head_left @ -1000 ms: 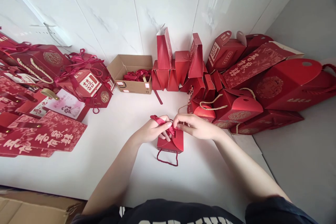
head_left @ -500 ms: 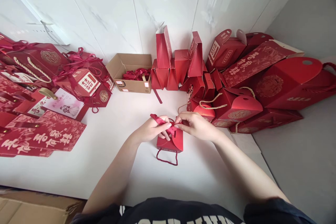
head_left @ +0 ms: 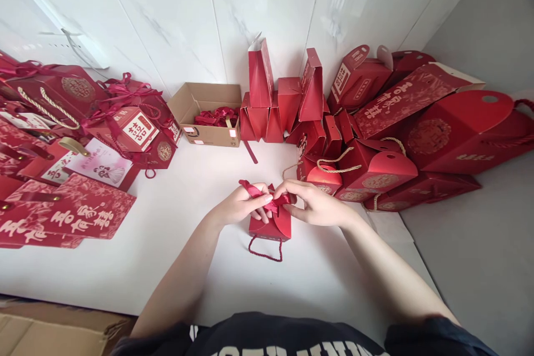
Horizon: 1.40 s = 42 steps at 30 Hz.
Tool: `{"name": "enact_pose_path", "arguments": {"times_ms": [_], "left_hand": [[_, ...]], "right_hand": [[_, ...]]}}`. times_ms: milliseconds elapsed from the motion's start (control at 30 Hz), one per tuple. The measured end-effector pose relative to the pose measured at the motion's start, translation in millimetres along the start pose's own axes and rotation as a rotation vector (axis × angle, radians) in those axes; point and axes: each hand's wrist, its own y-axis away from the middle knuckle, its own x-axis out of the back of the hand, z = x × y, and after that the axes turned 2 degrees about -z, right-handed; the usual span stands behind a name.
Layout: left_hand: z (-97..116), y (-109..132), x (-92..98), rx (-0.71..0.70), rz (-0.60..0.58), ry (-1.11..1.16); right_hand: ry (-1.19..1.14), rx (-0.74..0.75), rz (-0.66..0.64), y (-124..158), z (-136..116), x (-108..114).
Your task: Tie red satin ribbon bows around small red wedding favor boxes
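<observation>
A small red gift box (head_left: pixel 271 227) with a dark red cord handle (head_left: pixel 266 253) stands on the white table (head_left: pixel 175 245) in front of me. A red ribbon (head_left: pixel 256 191) lies over its top. My left hand (head_left: pixel 242 206) pinches the ribbon from the left, with the ribbon draped across its fingers. My right hand (head_left: pixel 315 203) pinches the ribbon's other part from the right, just above the box flap. The fingertips of both hands meet over the box.
An open cardboard box (head_left: pixel 206 117) with red ribbons stands at the back. Small red boxes (head_left: pixel 283 103) line the wall. Larger red gift boxes (head_left: pixel 417 133) are piled on the right. Red bags and boxes (head_left: pixel 70 178) cover the left. A brown carton (head_left: pixel 50 334) sits at lower left.
My right hand's fingers have shifted on the ribbon, now gripping it closer to the left hand's fingertips. The box has stayed in place.
</observation>
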Motion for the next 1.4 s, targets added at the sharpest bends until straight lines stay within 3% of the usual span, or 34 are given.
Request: {"name": "enact_pose_path", "arguments": {"times_ms": [300,500,667,867,1033,1200,1400], "left_hand": [[-4.6,-0.1,3.6,-0.06,-0.057,0.006],[-3.6,-0.1,6.1,-0.127,-0.121,-0.065],[-1.9,1.1,6.7,-0.119,-0.148,-0.086],[-0.4,2.4,4.7,-0.003,-0.095,-0.044],[1.2,2.7,0.8,0.02,-0.041,-0.02],[-0.3,0.9,-1.5,0.004,0.011,0.009],[0.3,0.1,-3.9,0.004,0.062,0.019]], "right_hand": [[0.031,0.051,0.003,-1.0,4.7,-0.6],[0.052,0.018,0.118,-5.9,7.6,-2.8],[0.124,-0.017,0.128,-3.8,3.4,-4.9],[0.157,-0.061,0.142,2.4,-8.1,-6.4],[0.171,-0.095,0.233,7.8,-13.7,-15.1],[0.31,0.021,0.285,15.4,-18.5,-34.4],[0.57,0.155,0.182,21.6,-22.4,-48.8]]}}
